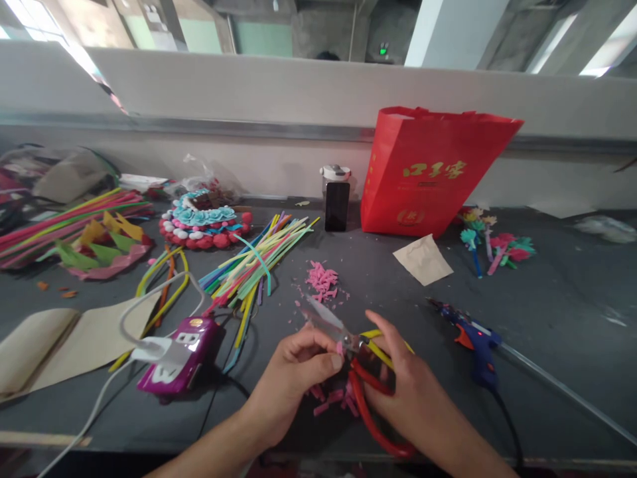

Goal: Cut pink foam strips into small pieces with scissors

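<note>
My right hand [413, 392] grips red-handled scissors [343, 335], whose blades point up and to the left. My left hand [293, 378] is closed in a pinch on a small pink piece [340, 347] held at the blades. Short pink cut bits [331, 398] lie on the dark table under my hands. A second heap of pink bits [322, 280] sits a little farther back. A yellow strip [381, 352] passes under my right fingers.
A blue glue gun [472, 338] lies to the right. A purple power strip [182, 358] with a white cable is at the left. Coloured strips [253, 262], a decorated foam cake [202, 226], a red bag [428, 172], a black bottle [337, 199], and foam flowers [490, 242] lie behind.
</note>
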Demonstrator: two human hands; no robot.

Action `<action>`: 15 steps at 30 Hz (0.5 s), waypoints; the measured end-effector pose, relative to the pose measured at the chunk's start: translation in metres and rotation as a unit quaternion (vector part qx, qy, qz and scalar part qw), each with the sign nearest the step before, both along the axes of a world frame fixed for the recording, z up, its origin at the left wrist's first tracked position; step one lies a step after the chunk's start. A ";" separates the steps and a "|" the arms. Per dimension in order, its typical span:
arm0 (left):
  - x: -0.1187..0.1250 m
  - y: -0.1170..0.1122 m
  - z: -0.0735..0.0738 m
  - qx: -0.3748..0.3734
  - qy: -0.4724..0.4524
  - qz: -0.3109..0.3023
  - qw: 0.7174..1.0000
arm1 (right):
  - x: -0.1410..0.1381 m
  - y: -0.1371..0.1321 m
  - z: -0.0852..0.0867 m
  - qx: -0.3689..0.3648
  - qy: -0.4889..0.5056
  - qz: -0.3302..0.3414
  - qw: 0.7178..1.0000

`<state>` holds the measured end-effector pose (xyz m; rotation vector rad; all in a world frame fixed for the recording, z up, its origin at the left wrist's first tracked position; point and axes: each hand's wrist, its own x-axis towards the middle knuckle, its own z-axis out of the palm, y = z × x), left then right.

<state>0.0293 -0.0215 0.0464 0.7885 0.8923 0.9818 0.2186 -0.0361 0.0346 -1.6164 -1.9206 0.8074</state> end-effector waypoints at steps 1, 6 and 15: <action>0.000 0.000 -0.001 0.000 0.001 -0.006 1.000 | 0.000 0.000 -0.004 0.016 -0.021 0.008 1.000; 0.003 -0.001 -0.005 -0.011 0.001 0.014 1.000 | 0.002 -0.002 -0.021 0.110 -0.143 0.003 0.984; 0.001 0.006 -0.011 -0.020 -0.004 0.092 0.996 | 0.017 -0.005 0.002 0.298 -0.047 -0.023 0.953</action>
